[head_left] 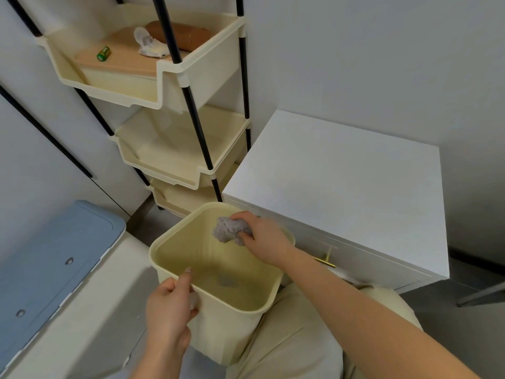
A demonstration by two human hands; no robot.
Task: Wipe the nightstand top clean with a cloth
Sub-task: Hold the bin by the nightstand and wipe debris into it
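My left hand (169, 299) curls over the near rim of the bin (191, 253) and steadies it against my lap. Just past that, my right hand (263, 239) pinches the cloth (228, 232), bunched into a grey wad, above the bin's far side. The nightstand (341, 187) stands just beyond, and the cloth is not touching its white top. If my fingers slacken, I reckon the cloth drops into the bin. With only one hand on the rim, the bin could also tip off my knee. The rack (213, 67) stands farthest back.
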